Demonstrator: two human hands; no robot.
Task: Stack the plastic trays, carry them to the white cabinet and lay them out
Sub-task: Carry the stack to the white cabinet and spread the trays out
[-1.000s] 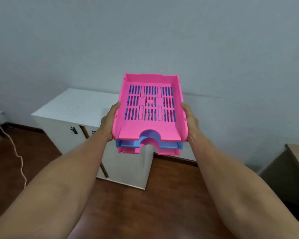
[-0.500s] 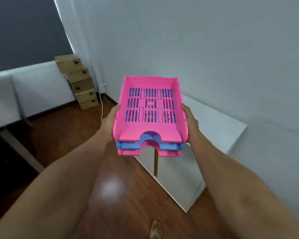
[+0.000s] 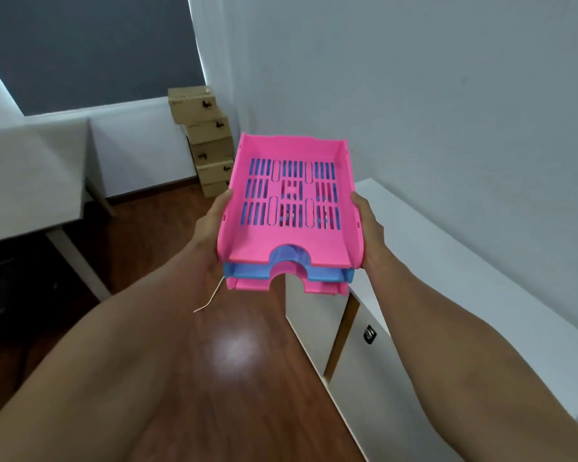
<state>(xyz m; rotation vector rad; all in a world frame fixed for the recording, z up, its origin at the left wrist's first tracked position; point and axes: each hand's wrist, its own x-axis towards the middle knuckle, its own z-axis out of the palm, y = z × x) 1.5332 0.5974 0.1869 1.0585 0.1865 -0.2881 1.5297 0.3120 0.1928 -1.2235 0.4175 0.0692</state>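
Observation:
I hold a stack of three plastic trays in the air in front of me: a pink tray (image 3: 291, 241) on top, a blue tray (image 3: 247, 271) in the middle, and another pink tray (image 3: 251, 284) at the bottom. My left hand (image 3: 209, 228) grips the stack's left side and my right hand (image 3: 367, 225) grips its right side. The white cabinet (image 3: 454, 261) stands against the wall at the right, its top running under and past my right forearm. The stack hovers over the cabinet's near-left edge and the floor.
A pile of cardboard boxes (image 3: 207, 141) stands in the far corner. A grey table (image 3: 30, 175) with white legs fills the left side. A thin white cable (image 3: 211, 300) lies on the brown wooden floor (image 3: 234, 348). The cabinet front has a dark handle (image 3: 368, 334).
My view has swung left and I have come closer: the cabinet has shifted from ahead of me to my right side, and the boxes and table have come into sight. The grip on the trays is unchanged.

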